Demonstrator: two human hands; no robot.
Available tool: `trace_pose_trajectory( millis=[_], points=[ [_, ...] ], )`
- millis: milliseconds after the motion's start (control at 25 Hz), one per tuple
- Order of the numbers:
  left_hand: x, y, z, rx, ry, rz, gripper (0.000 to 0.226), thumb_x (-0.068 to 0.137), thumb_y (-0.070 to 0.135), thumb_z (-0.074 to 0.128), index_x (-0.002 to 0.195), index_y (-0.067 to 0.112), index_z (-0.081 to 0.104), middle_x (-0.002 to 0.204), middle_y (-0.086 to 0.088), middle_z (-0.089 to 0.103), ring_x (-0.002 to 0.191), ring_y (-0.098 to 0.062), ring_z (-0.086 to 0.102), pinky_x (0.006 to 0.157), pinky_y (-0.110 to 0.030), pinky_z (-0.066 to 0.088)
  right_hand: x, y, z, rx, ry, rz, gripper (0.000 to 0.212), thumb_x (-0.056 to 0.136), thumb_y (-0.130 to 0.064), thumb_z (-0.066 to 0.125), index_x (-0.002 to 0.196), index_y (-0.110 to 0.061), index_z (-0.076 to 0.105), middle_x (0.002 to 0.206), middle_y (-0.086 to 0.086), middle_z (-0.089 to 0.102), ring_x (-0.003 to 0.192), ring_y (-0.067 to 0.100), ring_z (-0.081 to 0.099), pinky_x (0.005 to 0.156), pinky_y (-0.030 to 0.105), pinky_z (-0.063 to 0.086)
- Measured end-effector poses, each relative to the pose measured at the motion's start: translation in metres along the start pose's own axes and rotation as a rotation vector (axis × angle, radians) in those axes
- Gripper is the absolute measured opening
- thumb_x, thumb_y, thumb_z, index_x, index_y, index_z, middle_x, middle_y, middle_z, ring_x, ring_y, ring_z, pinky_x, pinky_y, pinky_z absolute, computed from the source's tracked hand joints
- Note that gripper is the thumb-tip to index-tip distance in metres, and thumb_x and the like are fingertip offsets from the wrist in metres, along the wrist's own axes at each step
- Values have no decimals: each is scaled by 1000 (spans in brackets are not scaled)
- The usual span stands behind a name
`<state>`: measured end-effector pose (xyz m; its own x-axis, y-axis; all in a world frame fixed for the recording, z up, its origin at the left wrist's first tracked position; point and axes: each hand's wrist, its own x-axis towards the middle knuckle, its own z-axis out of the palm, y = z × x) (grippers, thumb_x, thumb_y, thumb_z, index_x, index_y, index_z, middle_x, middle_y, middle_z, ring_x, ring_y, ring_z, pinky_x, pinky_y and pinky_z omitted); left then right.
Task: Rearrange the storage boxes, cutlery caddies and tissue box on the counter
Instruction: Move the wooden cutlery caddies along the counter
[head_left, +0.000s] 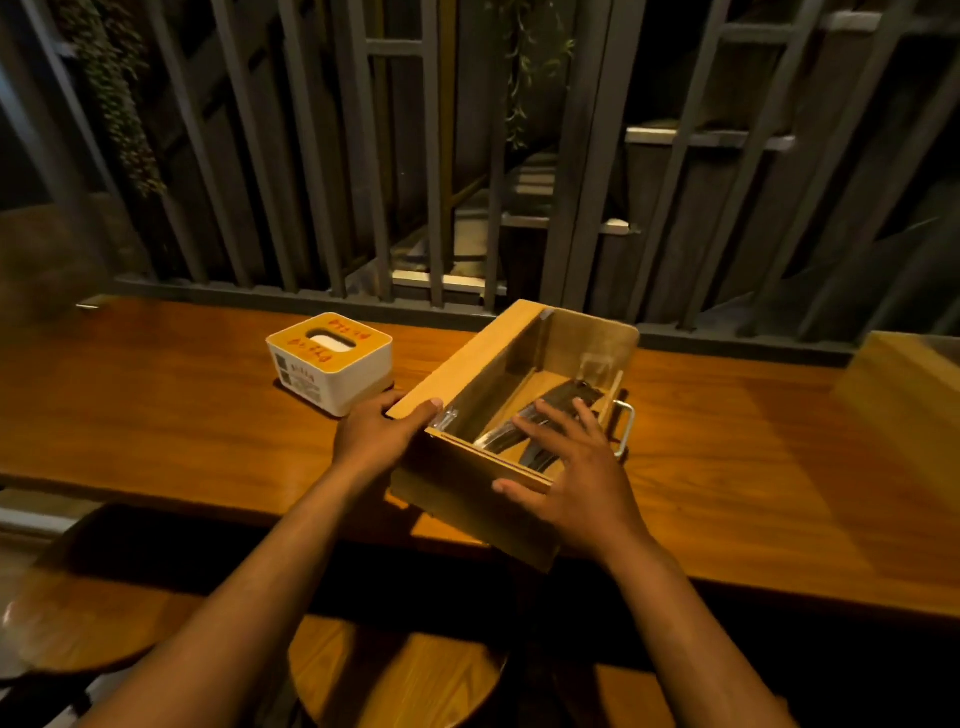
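Observation:
An open wooden cutlery caddy (467, 364) with a metal handle on its right end sits at an angle on the wooden counter (156, 415). Dark wrapped cutlery (566, 400) lies inside it. My left hand (374, 431) grips the caddy's near left corner. Over its near right side hovers my right hand (566, 478), fingers spread, thumb against the front wall. A white tissue box (332, 361) with an orange top stands just left of the caddy.
A grey metal railing (311, 291) runs along the counter's far edge. Another wooden box (904, 395) shows blurred at the right edge. Round wooden stools (395, 680) stand below the counter's near edge.

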<state>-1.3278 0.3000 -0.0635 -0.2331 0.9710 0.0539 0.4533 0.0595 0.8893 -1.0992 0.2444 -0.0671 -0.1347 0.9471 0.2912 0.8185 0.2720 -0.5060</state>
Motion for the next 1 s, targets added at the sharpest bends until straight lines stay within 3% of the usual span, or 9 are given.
trace_pose_trajectory(
  millis=[160,320,560,800,1000],
  points=[
    [-8,3,25,-112,-149,-70,65,82,58,64,137,26,54,130,0,61,117,-24,56,90,-38,47,-11,35,-21,53,51,-20,70,67,-63,73,132,-49,48,155,-14,31,149,14,7,117,41,20],
    [-25,17,48,-118,-121,-83,66,81,61,64,138,30,52,132,-1,60,117,-26,55,97,-45,48,-21,51,-27,50,121,-5,71,69,-61,72,134,-45,48,156,-12,31,149,18,8,115,44,25],
    [-70,64,135,-117,-37,-16,55,84,56,64,132,30,59,125,1,66,113,-23,60,97,-41,50,-38,125,-77,82,219,65,75,65,-53,79,133,-40,51,153,-8,36,143,20,29,106,48,43],
    [-108,119,239,-113,-33,-15,56,87,53,62,137,28,53,130,-3,61,116,-27,56,90,-39,51,-71,216,-142,49,243,76,75,66,-56,76,134,-41,49,153,-9,36,143,20,30,107,49,42],
    [-139,152,305,-142,-25,-18,56,87,52,62,136,27,52,132,-4,60,119,-30,56,92,-45,52,-93,276,-190,47,245,62,74,67,-55,77,134,-40,51,152,-11,36,142,12,30,112,41,37]
  ],
)
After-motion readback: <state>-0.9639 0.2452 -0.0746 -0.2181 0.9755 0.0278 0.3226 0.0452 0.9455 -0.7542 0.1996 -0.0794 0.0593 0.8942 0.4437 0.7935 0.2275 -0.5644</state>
